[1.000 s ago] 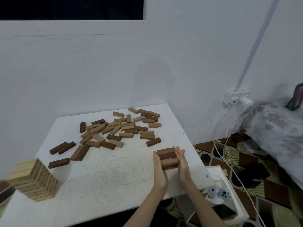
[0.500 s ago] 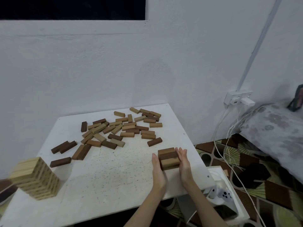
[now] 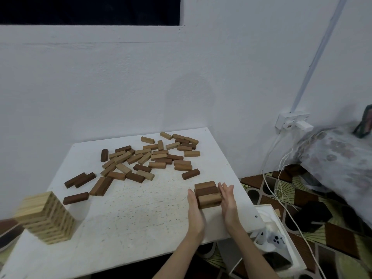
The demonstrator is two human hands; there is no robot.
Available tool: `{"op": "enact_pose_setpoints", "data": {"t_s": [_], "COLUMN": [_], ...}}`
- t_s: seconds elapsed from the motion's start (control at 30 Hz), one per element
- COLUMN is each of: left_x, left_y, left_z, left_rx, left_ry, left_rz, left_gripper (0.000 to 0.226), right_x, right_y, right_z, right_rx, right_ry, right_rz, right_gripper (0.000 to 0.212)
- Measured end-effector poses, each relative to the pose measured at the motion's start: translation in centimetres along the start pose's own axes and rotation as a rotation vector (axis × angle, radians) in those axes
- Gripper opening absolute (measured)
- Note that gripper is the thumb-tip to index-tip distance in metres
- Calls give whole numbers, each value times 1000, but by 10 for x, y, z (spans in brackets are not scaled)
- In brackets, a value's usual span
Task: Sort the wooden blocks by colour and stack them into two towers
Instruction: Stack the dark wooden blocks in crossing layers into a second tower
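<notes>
A low stack of brown wooden blocks (image 3: 207,194) stands near the right edge of the white table (image 3: 141,218). My left hand (image 3: 194,206) presses flat against its left side with straight fingers. My right hand (image 3: 228,200) presses its right side the same way, fingers straight. A tall tower of light blocks (image 3: 46,217) stands at the table's near left. Several loose blocks (image 3: 149,158), light and dark mixed, lie scattered across the far half of the table.
The wall runs right behind the table. A white box (image 3: 281,244) with small items sits on the floor at the table's right corner. Cables (image 3: 281,178) hang from a wall socket (image 3: 291,121). A patterned cloth bundle (image 3: 338,162) lies at the right.
Both hands stay pressed on the sides of the brown stack, shifting very slightly. The view has drifted a little.
</notes>
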State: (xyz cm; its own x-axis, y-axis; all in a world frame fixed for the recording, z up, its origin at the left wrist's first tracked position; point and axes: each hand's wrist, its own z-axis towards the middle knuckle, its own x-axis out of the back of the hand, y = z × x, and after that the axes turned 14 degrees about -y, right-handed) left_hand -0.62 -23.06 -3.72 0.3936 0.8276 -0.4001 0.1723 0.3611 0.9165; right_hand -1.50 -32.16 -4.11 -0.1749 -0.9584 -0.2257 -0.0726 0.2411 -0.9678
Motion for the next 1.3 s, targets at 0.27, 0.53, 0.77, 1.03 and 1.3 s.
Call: {"op": "enact_pose_setpoints", "data": {"t_s": [0.27,0.53,0.77,1.03,1.3], "left_x": [-5,-13,-4,-15,21], "left_y": [3,8,-18,11,58], "left_z": [2,3,12,4,10], "left_rx": [95,170,208,154,68], "left_ry": [38,108,91,120,128], "left_rz": [31,-25,-117,-69,169], "left_gripper": [97,73,79,74,54], "right_x": [-8,-8,-10,-13,-9], "right_y": [-5,-5,-10,-11,-48], "right_z": [-5,-6,-6,-10,12], "right_rx": [6,19,11,5,87], "right_ry": [-27,-20,-29,-27,47], "right_rz": [-49,-53,-69,-60,-166], "right_gripper": [97,55,44,67,56]}}
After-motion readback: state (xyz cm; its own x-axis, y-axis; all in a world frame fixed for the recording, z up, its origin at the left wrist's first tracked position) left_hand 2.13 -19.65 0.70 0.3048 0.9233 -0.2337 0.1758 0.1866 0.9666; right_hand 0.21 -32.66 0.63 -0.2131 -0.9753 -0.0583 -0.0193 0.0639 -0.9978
